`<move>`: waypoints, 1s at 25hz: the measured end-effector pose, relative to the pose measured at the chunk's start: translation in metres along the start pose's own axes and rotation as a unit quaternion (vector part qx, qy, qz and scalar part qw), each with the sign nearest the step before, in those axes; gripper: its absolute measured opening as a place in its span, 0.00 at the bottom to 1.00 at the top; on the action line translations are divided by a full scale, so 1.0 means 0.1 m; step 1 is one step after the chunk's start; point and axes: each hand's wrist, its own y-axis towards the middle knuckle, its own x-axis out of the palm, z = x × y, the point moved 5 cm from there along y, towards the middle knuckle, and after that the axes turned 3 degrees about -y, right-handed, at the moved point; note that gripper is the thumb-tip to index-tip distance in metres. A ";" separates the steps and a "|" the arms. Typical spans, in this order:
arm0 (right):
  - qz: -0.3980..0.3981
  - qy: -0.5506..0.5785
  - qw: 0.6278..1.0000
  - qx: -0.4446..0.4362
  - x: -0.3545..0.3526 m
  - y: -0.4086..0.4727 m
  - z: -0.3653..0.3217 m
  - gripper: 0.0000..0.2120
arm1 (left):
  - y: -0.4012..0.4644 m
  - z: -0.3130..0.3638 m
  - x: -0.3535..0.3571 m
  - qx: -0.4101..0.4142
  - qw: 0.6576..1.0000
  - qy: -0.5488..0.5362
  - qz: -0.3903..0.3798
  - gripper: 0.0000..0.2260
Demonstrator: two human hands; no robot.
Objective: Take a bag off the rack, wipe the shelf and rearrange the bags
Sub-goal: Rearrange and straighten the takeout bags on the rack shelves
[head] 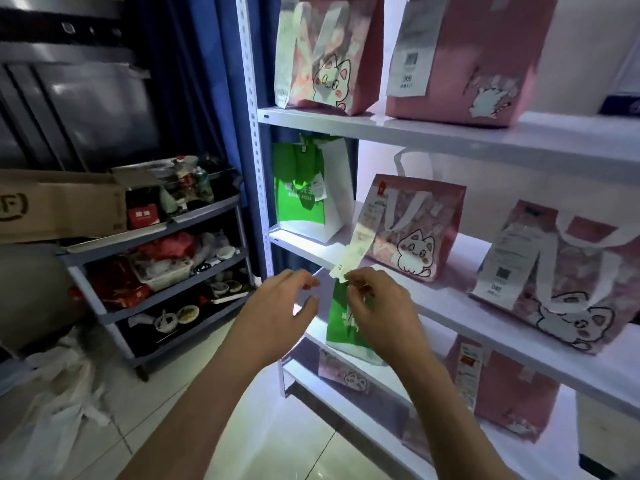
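Two hands before rack (450, 133). My right hand (375, 306) pinches green bag (341, 327) top, held off middle shelf (460, 303) edge. Left hand (282, 306) beside bag, fingers loosely curled, gripping nothing.

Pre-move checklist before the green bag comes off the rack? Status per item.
1. Right hand has a hold: ok, fingers pinch at the top of the lower green bag.
2. Left hand gripping: not ok, fingers loosely curled beside the bag, holding nothing.
3. Long receipt clear of the hands: not ok, its end hangs at the right fingertips.
4. Pink cat bag stable: ok, upright on its shelf.
5. Wiping cloth in view: not ok, none visible.
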 end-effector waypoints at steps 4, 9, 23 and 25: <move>0.051 0.002 0.999 0.000 -0.07 0.47 -0.23 0.09 | 0.58 -0.12 -0.18 0.069 0.998 -0.009 0.004 0.10; 0.113 -0.024 0.993 -0.010 -0.18 1.04 -0.64 0.10 | 1.24 -0.22 -0.55 0.139 0.990 -0.014 0.009 0.11; 0.211 -0.106 0.972 -0.020 -0.39 2.04 -1.16 0.10 | 2.35 -0.24 -1.26 0.244 0.968 -0.060 0.025 0.13; 0.206 -0.113 0.972 -0.018 -0.43 2.16 -1.12 0.10 | 2.49 -0.23 -1.27 0.241 0.968 -0.057 0.037 0.13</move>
